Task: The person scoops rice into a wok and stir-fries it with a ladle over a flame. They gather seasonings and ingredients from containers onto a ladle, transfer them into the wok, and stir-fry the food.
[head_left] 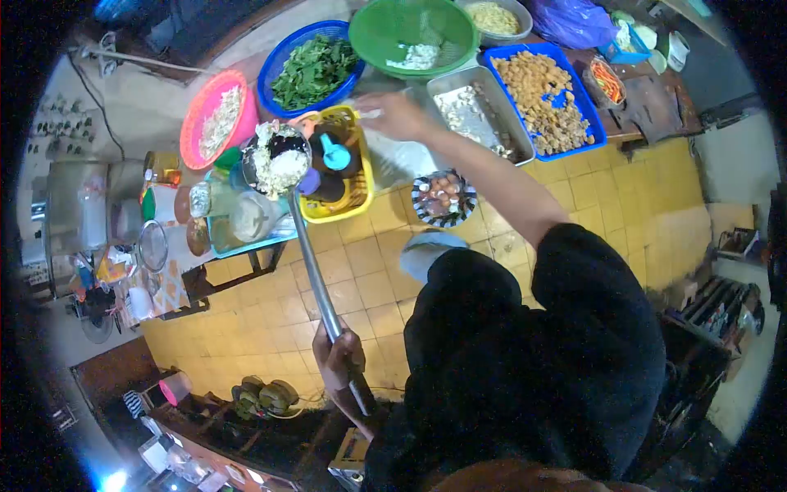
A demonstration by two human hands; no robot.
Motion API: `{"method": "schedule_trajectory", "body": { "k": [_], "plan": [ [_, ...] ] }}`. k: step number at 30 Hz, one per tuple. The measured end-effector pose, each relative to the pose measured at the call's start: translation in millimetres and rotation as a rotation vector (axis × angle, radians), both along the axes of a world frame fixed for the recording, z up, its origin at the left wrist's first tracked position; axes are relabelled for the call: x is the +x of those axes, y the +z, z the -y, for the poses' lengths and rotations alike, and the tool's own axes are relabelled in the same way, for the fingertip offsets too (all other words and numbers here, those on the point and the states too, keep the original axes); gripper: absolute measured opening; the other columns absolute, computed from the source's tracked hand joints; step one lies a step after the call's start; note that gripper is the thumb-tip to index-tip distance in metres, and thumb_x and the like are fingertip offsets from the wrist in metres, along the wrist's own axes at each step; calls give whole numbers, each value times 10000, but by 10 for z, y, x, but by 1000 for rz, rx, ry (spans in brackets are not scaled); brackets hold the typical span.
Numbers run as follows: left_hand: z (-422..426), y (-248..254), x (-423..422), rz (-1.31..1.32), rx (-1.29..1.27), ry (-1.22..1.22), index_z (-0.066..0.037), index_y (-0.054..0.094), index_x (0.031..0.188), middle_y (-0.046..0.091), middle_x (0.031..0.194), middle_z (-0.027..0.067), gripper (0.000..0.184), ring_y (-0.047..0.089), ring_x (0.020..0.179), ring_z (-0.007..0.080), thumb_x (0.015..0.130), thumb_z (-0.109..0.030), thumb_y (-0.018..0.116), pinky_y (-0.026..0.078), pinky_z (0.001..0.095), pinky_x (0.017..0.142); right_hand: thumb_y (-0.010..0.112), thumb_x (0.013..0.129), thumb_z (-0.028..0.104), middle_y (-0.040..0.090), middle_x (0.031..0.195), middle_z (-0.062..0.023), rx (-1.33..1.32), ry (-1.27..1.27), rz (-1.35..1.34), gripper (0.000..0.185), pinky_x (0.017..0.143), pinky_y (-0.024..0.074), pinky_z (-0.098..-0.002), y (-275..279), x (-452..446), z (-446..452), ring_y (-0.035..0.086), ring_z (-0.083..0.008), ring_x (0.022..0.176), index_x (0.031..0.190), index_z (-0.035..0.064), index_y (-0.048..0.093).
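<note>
My left hand (338, 354) is wrapped around the long metal handle of a ladle (316, 271). The ladle's bowl holds white crumbly food (283, 168) with a dark patch on top, and hangs beside a yellow basket (366, 193). Stretched over the table, my right hand (395, 116) has its fingers drawn together at that basket's far right corner. Something small and whitish shows at its fingertips, too unclear to name. Inside the basket stand dark containers, one with a light-blue top (334, 153).
Along the table stand a pink basket (242, 139), a blue basket of green leaves (348, 86), a green colander (369, 33), a metal tray (492, 115) and a blue tray of brown pieces (602, 131). A striped bowl (443, 216) sits nearer me. Jars (199, 197) crowd the left.
</note>
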State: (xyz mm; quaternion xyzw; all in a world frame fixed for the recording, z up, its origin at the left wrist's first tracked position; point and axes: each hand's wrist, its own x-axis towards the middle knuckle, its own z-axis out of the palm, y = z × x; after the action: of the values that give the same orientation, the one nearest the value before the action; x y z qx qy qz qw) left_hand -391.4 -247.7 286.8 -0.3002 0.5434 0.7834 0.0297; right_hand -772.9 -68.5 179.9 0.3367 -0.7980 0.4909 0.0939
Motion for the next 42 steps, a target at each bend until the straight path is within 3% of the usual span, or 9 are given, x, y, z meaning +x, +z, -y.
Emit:
{"method": "schedule_trajectory", "body": {
  "k": [8,13,16,18,20,28,30,40,42],
  "plan": [
    [-1141,43,-339,118,106,-139,-35,452,856,402,532,-10,214,361,382,67,714,-128,582,272,202,335,578,785,126,639,962,-248,697,-836,294,260,784,502,-435,-636,136,-3567,629,-367,908,1011,6,627],
    [-1870,-150,-882,146,95,-367,-26,450,826,440,552,12,210,388,393,79,705,-141,577,310,215,357,544,787,109,633,868,-268,791,-773,343,220,688,514,-461,-1319,-545,-4585,641,-379,817,966,-5,603],
    [-2411,-148,-1237,172,195,-384,-15,474,854,470,583,24,259,415,408,87,712,-179,616,324,218,371,512,805,106,628,833,-251,280,-798,884,211,678,506,-499,-1739,-876,-4809,629,-407,775,986,14,567],
    [-2720,-93,-1446,288,-46,-432,-10,497,916,491,610,24,298,438,431,89,729,-196,635,337,223,388,497,817,110,628,879,-245,767,-701,417,253,702,499,-513,-1753,-911,-4748,621,-412,778,1055,40,545],
    [-2892,-225,-1473,239,182,-425,-15,502,964,496,619,14,302,457,464,85,753,-189,631,352,228,412,488,827,103,612,981,-242,783,-654,538,300,715,493,-522,-1417,-836,-4593,609,-423,836,1123,65,518],
    [-3264,-315,-1662,336,-155,-564,-38,504,956,476,667,-13,266,450,562,78,773,-184,631,363,229,510,595,843,172,299,1309,-320,554,-671,140,616,929,414,-477,-1422,-890,-4228,456,-487,1088,1395,176,322],
    [-3246,-299,-1699,315,-159,-598,-40,504,956,481,674,-11,251,453,569,79,778,-169,623,367,230,517,592,845,171,319,1287,-308,631,-660,439,599,952,387,-468,-1210,-912,-4099,437,-470,1107,1391,192,347],
    [-3417,-333,-1880,218,-151,-641,-40,499,942,482,656,4,173,460,517,98,804,-102,582,381,262,456,636,784,69,619,921,-163,475,-357,17,268,682,499,-388,-1495,-1043,-4646,606,-347,831,1050,74,606],
    [-3430,-391,-1913,193,-154,-644,-40,498,940,482,656,7,170,462,519,99,804,-99,582,384,261,460,674,772,154,652,927,-183,355,-471,387,326,733,507,-407,-1411,-1027,-4703,632,-358,845,1080,76,604]
  ]
}}
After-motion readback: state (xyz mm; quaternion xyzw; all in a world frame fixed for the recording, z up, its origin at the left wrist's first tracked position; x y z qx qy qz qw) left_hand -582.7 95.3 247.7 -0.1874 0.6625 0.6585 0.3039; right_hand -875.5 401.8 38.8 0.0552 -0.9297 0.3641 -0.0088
